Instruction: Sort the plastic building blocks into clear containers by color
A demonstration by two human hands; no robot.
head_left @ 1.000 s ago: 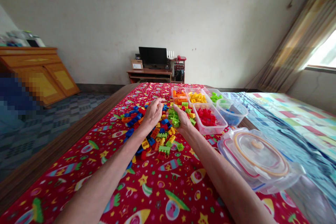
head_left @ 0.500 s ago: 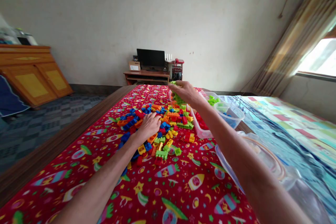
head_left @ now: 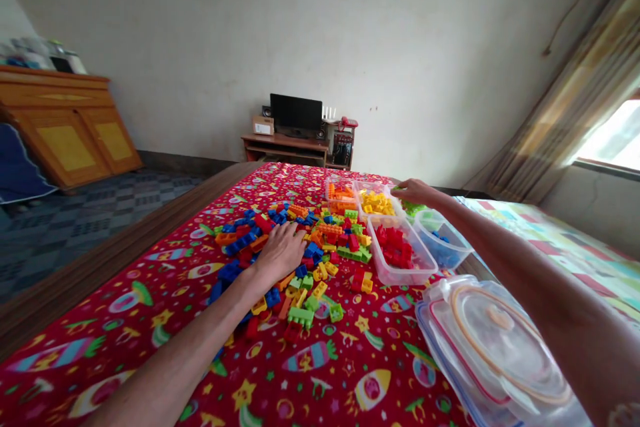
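Observation:
My left hand (head_left: 283, 248) lies palm down on a loose pile of coloured toy bricks (head_left: 303, 317), its fingers stretched out over them. My right hand (head_left: 417, 191) reaches out to the far right, over a container of green toy bricks (head_left: 414, 208). Green shows at its fingertips, and the hand looks closed on green bricks; the palm side is hidden. Just left of that hand stands a clear container of yellow bricks (head_left: 376, 203). Nearer to me is a clear container of red bricks (head_left: 395, 247).
Orange bricks (head_left: 341, 193) fill another container at the back. A round tub (head_left: 443, 240) with blue bricks stands at the right. Stacked clear lids (head_left: 495, 340) lie in front of it. Red patterned cloth (head_left: 340, 393) covers the table. Beyond stands a desk with a monitor (head_left: 296, 113).
My right hand has moved right with the green bricks, from above the far containers to the green bricks' container. My left hand stays on the pile. The view has shifted slightly.

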